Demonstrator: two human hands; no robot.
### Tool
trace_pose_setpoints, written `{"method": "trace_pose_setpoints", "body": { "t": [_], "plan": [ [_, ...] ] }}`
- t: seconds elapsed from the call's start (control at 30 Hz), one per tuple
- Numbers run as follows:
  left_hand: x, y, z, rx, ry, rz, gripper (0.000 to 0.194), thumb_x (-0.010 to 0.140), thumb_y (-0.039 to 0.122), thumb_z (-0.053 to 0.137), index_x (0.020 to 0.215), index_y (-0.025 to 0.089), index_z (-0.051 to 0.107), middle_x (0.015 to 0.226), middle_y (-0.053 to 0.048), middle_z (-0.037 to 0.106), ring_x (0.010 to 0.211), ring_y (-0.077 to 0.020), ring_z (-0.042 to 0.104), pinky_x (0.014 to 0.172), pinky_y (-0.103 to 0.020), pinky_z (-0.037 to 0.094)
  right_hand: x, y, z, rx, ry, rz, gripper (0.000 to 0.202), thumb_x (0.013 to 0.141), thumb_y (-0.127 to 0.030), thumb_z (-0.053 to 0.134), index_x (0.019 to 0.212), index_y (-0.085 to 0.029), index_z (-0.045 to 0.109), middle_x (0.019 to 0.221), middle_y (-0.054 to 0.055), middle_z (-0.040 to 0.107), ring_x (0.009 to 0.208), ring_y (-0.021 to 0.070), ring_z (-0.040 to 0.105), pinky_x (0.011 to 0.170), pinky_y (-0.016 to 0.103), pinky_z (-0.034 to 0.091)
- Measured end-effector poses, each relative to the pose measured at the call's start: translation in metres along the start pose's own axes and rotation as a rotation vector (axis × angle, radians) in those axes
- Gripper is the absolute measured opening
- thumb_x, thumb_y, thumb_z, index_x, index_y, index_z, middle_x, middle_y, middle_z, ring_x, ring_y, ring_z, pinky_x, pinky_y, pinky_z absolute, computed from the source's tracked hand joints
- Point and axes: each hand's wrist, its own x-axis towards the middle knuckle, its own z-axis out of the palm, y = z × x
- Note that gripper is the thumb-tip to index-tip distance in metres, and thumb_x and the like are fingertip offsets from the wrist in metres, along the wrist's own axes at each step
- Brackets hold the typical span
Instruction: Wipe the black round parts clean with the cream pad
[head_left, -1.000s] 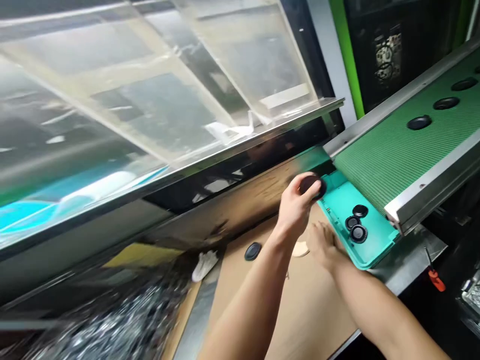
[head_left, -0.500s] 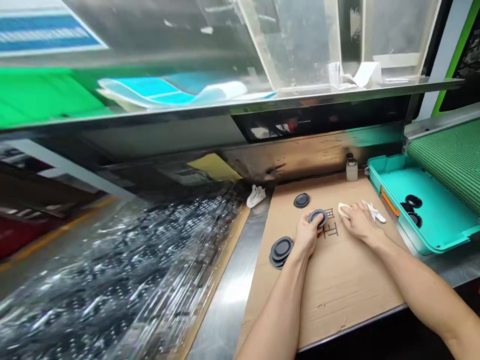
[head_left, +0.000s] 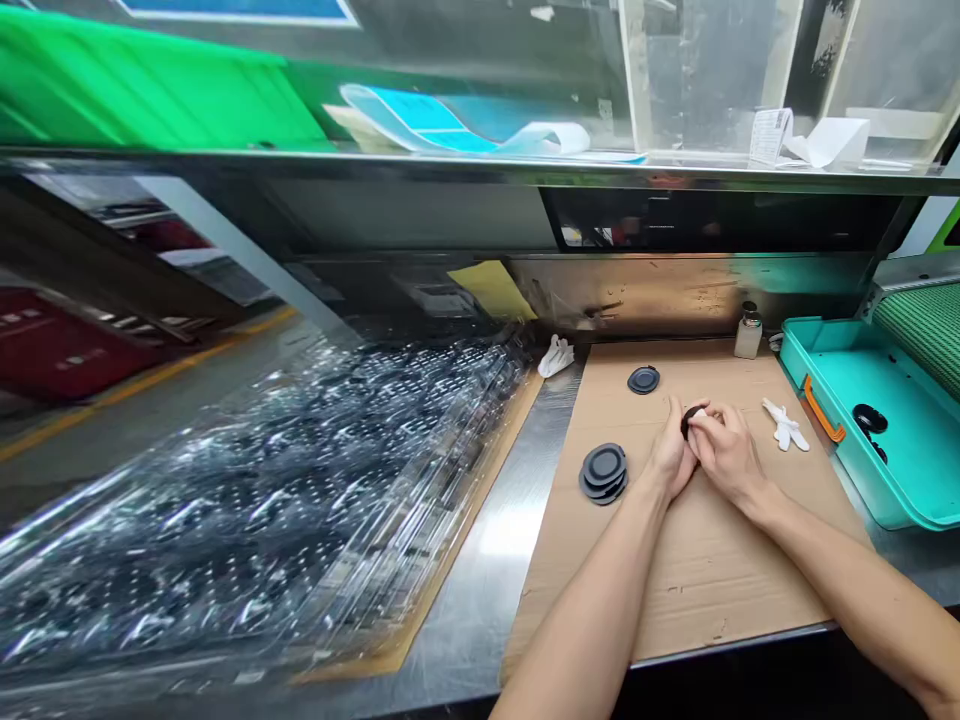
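Note:
Over the cardboard sheet [head_left: 705, 570], my left hand [head_left: 670, 455] grips a dark round disc [head_left: 687, 422], tilted on edge. My right hand [head_left: 726, 450] pinches a small white cloth [head_left: 700, 413] against that disc; the fingers cover most of both. To the left lies a short stack of dark grey round discs [head_left: 604, 468]. One more dark disc [head_left: 643, 379] rests flat farther back. A white crumpled strip of cloth or glove [head_left: 785, 425] sits right of my right hand.
A teal tray [head_left: 889, 490] with an orange handle [head_left: 823, 410] holds several black round parts [head_left: 870, 418]. A small bottle [head_left: 748, 335] stands at the back. Plastic-wrapped dark goods [head_left: 262, 500] fill the left. A metal shelf [head_left: 465, 170] crosses above; a green conveyor [head_left: 926, 315] is far right.
My right hand has come left from beside the white strip, bringing the white cloth to the disc. My left hand has turned the disc from flat to tilted. The view has swung left.

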Motion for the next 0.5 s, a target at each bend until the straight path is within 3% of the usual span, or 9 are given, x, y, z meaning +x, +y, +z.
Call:
{"method": "trace_pose_setpoints", "body": {
  "t": [0.1, 0.27, 0.43, 0.5],
  "plan": [
    [0.002, -0.001, -0.003, -0.098, 0.001, -0.058, 0.038, 0.101, 0.045, 0.048, 0.103, 0.015, 0.071, 0.110, -0.013, 0.073, 0.115, -0.0242, 0.067, 0.106, -0.037, 0.049, -0.001, -0.001, 0.008, -0.118, -0.004, 0.049, 0.032, 0.101, -0.026, 0.046, 0.121, -0.022, 0.072, 0.115, 0.012, 0.062, 0.101, 0.0239, 0.056, 0.090, 0.037, 0.049],
    [0.002, 0.002, -0.007, -0.132, 0.014, -0.118, 0.043, 0.105, 0.042, 0.037, 0.107, 0.015, 0.070, 0.111, -0.013, 0.074, 0.113, -0.0234, 0.068, 0.104, -0.040, 0.052, -0.010, -0.002, 0.004, -0.345, -0.111, -0.051, 0.046, 0.102, -0.032, 0.047, 0.146, -0.021, 0.054, 0.147, 0.014, 0.053, 0.120, 0.0310, 0.047, 0.097, 0.045, 0.042],
    [0.002, -0.006, -0.005, -0.062, 0.056, -0.168, 0.041, 0.105, 0.040, 0.038, 0.101, 0.013, 0.070, 0.103, -0.012, 0.075, 0.107, -0.0221, 0.070, 0.101, -0.037, 0.054, -0.001, 0.012, 0.005, -0.260, -0.002, 0.038, 0.050, 0.105, -0.034, 0.040, 0.149, -0.014, 0.050, 0.149, 0.014, 0.053, 0.122, 0.0298, 0.046, 0.103, 0.045, 0.039],
    [0.004, -0.008, -0.005, -0.101, 0.069, -0.141, 0.040, 0.105, 0.038, 0.040, 0.099, 0.013, 0.070, 0.101, -0.012, 0.075, 0.105, -0.0201, 0.070, 0.100, -0.032, 0.054, -0.002, 0.015, 0.009, -0.206, -0.038, -0.010, 0.049, 0.105, -0.037, 0.040, 0.146, -0.013, 0.053, 0.149, 0.013, 0.053, 0.121, 0.0296, 0.047, 0.104, 0.044, 0.039]
  ]
}}
